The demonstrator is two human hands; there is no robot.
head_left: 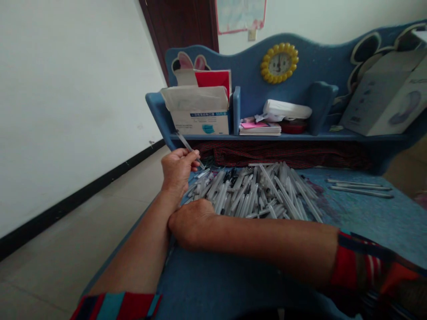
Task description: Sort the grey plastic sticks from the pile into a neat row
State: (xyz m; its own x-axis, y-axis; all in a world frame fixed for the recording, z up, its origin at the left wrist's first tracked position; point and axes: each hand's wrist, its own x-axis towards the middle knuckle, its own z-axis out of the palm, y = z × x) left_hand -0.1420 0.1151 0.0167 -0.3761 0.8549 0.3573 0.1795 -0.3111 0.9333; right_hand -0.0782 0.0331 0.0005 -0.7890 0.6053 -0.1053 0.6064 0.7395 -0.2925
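My left hand [178, 171] is raised at the desk's left edge, its fingers pinched on a clear pen [187, 146] that slants up and to the left. My right hand [191, 222] reaches across under the left wrist and rests on the blue desk [367, 218], curled with its fingers hidden beneath it. Just beyond both hands lies a big pile of several clear pens [256, 193] with dark tips, spread across the desk's middle.
Three pens [358, 187] lie apart at the right. A blue shelf behind holds an open white box [199, 111], stacked booklets [260, 129], a yellow flower clock [279, 63] and a large white carton [387, 95]. A white wall and tiled floor are on the left.
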